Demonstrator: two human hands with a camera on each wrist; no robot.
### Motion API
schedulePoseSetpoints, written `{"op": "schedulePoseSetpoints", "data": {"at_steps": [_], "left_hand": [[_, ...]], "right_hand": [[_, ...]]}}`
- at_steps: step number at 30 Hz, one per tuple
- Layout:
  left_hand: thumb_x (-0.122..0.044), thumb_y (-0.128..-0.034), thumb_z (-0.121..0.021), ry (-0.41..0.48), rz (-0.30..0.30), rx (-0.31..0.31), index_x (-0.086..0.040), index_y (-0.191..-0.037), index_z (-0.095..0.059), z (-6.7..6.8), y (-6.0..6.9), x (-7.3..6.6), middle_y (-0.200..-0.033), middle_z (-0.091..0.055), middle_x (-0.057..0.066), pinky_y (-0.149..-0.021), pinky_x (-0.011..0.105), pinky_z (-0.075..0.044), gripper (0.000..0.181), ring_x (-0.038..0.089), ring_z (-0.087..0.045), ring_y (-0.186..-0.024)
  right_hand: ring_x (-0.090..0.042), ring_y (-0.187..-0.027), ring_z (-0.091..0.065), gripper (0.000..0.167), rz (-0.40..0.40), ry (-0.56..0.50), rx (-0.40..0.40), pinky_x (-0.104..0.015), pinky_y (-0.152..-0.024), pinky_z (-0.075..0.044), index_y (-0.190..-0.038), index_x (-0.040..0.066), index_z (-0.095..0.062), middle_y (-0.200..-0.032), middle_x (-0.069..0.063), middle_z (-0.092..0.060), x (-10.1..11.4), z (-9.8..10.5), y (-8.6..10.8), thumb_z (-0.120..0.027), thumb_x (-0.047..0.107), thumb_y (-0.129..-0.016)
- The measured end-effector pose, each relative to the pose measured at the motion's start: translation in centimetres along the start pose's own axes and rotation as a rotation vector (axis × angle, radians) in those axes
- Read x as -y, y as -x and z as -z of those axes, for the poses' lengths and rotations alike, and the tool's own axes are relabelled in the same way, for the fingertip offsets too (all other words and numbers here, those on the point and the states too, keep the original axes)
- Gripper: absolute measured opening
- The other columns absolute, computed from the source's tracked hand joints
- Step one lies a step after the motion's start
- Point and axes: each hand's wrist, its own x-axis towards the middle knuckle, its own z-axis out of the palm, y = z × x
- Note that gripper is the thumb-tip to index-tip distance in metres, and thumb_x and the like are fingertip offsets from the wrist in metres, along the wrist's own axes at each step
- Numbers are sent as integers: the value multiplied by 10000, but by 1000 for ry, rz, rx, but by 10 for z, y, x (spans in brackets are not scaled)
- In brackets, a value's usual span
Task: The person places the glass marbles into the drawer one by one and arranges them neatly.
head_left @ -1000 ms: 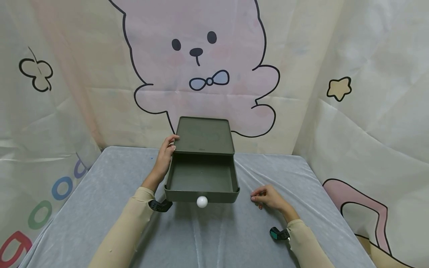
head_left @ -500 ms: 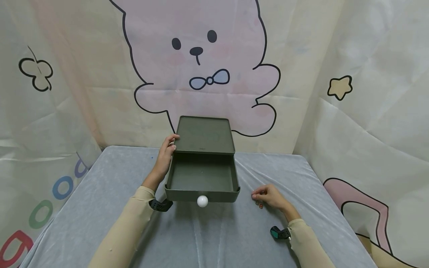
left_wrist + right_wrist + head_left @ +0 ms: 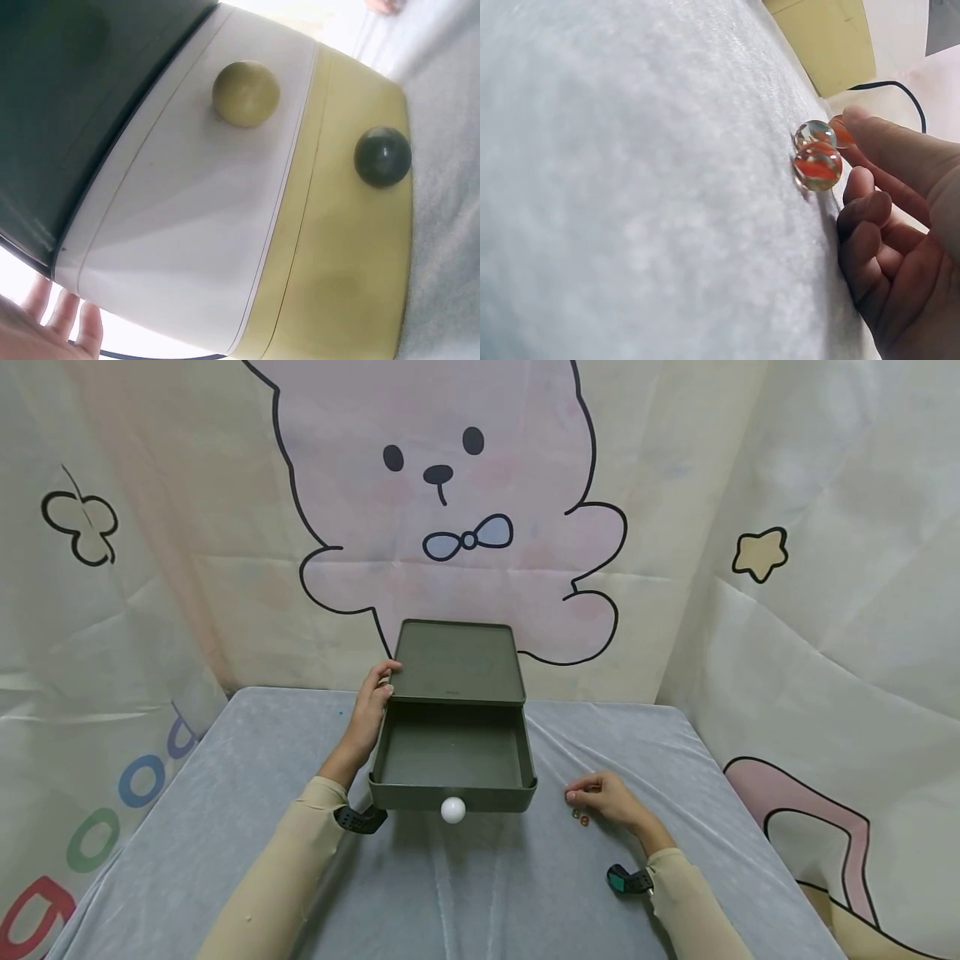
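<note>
A small drawer unit (image 3: 459, 662) stands on the cloth, its dark green top drawer (image 3: 453, 747) pulled out and bare inside. My left hand (image 3: 366, 714) rests against the unit's left side near the top, and in the left wrist view its fingers (image 3: 61, 313) lie fairly straight there. To the right of the unit, my right hand (image 3: 606, 799) is low over the cloth. Its thumb and index finger pinch an orange marble (image 3: 841, 132), partly hidden by the thumb. Beside it two more glass marbles, one clear (image 3: 815, 135) and one orange-streaked (image 3: 819, 166), lie on the cloth.
Below the green drawer are a white drawer (image 3: 187, 187) and a yellow drawer (image 3: 337, 247), both closed, with round knobs. A white knob (image 3: 453, 810) sticks out from the open drawer's front. Grey cloth (image 3: 465, 893) covers the table; printed curtains (image 3: 465, 577) hang behind.
My right hand has shifted slightly right, uncovering the two marbles on the cloth more. The left hand and the drawer unit have stayed put.
</note>
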Motion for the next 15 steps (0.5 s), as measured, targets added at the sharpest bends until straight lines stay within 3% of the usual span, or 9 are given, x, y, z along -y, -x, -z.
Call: {"op": "schedulePoseSetpoints", "data": {"at_steps": [9,15], "left_hand": [[-155,-1022,-325,-1,-15,-10,-64,-1452,-409,1,0,2,-1594,-257,164,-1172,564,-208,447,342,-243,-1465],[-159,-1025,-323,-2,-12,-3,-71,-1452,-408,0,1,3,-1606,-239,158,-1184,569,-195,444,335,-225,-1482]], "right_hand": [[5,-687,-551,272,-38,-27,-9,-195,-637,-468,-1074,-82,-740,-933,-113,-773,0,3,-3,-708,149,-933],[-1,-601,-492,266,-40,-36,-12,-205,-565,-436,-1078,-82,-740,-868,-133,-742,3,3,-1,-703,142,-939]]}}
